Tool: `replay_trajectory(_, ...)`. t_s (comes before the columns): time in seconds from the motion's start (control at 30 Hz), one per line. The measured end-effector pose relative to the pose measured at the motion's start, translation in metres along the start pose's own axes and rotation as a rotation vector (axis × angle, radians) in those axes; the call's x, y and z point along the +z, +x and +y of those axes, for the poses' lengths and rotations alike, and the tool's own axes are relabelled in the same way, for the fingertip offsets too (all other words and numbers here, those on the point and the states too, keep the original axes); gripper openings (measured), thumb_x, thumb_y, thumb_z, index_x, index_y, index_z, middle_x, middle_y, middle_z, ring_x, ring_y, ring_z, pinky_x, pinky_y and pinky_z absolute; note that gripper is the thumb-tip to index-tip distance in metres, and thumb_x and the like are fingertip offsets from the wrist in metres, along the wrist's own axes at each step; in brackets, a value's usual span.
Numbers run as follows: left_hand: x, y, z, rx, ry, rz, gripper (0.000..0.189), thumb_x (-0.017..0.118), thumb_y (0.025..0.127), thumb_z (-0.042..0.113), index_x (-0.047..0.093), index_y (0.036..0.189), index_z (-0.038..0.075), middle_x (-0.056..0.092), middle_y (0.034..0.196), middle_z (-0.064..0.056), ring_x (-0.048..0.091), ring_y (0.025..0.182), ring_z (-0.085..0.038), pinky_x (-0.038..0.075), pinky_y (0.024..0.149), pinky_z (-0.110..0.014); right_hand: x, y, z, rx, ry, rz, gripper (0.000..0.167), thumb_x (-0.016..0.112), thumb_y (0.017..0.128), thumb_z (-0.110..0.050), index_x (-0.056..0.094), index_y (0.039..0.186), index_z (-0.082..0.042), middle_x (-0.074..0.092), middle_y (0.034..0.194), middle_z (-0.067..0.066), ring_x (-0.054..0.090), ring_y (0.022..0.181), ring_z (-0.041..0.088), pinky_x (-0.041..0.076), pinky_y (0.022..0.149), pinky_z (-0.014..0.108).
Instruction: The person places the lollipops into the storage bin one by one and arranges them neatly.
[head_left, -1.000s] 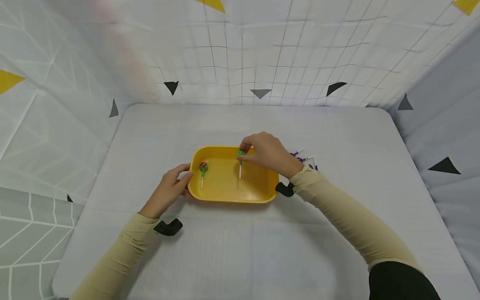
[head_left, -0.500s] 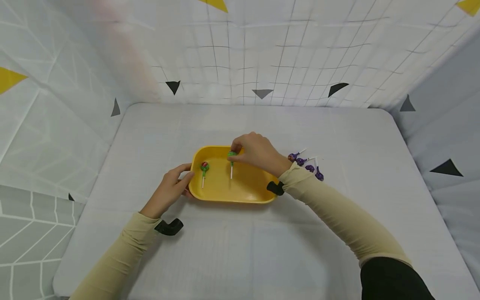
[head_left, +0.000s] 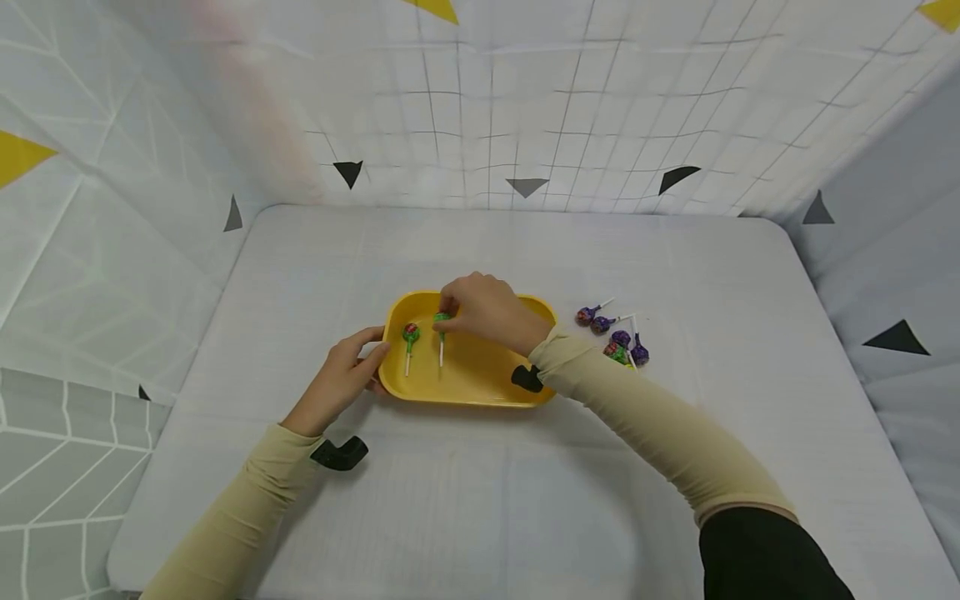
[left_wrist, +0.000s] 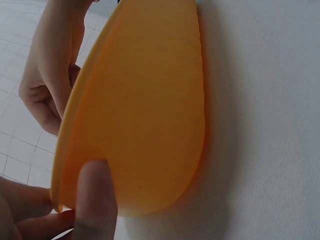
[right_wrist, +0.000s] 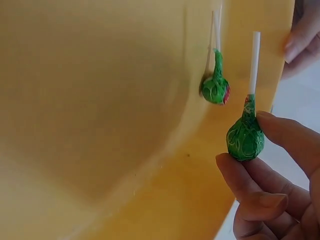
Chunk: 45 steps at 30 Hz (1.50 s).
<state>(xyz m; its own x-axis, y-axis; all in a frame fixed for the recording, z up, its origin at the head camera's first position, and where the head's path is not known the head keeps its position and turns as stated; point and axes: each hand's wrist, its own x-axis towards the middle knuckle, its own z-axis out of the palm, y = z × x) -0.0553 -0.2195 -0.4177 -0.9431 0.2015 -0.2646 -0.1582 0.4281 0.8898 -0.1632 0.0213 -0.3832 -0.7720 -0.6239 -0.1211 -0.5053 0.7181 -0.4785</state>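
A yellow tray (head_left: 468,403) lies on the white table. My left hand (head_left: 341,375) holds its left end, and in the left wrist view the thumb (left_wrist: 96,200) presses against the tray's wall while fingers reach the rim. Over the tray's left half, my right hand (head_left: 487,310) pinches a green-wrapped lollipop (right_wrist: 245,137) by its head. The stick points toward the near side of the tray in the head view. Just left of it, another green and red lollipop (head_left: 410,335) lies on the tray floor, its white stick turned the same way.
Right of the tray, a loose group of purple-wrapped lollipops (head_left: 601,325) lies on the table (head_left: 420,500), with a red and green lollipop (head_left: 616,352) among them. White cloth walls (head_left: 525,100) enclose the table at the back and sides.
My right hand has moved left across the tray with the green lollipop, closer to the one lying there. More of the lollipops at the right has come into sight. The left hand stays at the tray.
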Motion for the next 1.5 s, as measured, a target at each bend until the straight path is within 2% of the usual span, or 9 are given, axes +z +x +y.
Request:
replay_trajectory(0.37,0.000,0.003,-0.001,0.010,-0.010,-0.010,0.049,0.048,0.112,0.022,0.041,0.155,0.001,0.054,0.146,-0.029,0.074,0.074,-0.036,0.065,0.072,-0.035,0.010,0.008,-0.006,-0.013,-0.024,-0.038,0.025,0.080,0.092,-0.040,0.077,0.097,-0.016,0.073,0.092,-0.004,0.064,0.078,0.013,0.056,0.068,0.026)
replay_trajectory(0.83,-0.001,0.003,-0.002,-0.002,0.008,-0.016,0.049,0.047,0.112,0.022,0.040,0.156,0.001,0.058,0.140,-0.030,0.075,0.072,-0.034,0.064,0.070,-0.031,0.027,0.019,-0.005,-0.022,-0.048,-0.074,0.023,0.078,0.093,-0.038,0.076,0.098,-0.015,0.071,0.088,-0.004,0.062,0.075,0.013,0.053,0.064,0.025)
replay_trajectory(1.23,-0.001,0.004,-0.001,0.004,0.011,-0.011,0.048,0.047,0.112,0.022,0.041,0.155,0.001,0.061,0.136,-0.031,0.074,0.070,-0.029,0.064,0.070,-0.035,0.032,0.021,-0.008,-0.040,-0.080,-0.062,0.021,0.078,0.093,-0.036,0.076,0.091,-0.015,0.069,0.082,-0.003,0.059,0.069,0.014,0.047,0.058,0.024)
replay_trajectory(1.5,-0.001,0.003,-0.003,0.007,0.005,-0.010,0.048,0.047,0.112,0.023,0.041,0.155,0.002,0.059,0.139,-0.030,0.074,0.071,-0.032,0.064,0.070,-0.034,0.034,0.024,-0.009,-0.038,-0.081,-0.062,0.022,0.078,0.094,-0.037,0.077,0.096,-0.015,0.072,0.087,-0.003,0.062,0.073,0.014,0.052,0.062,0.025)
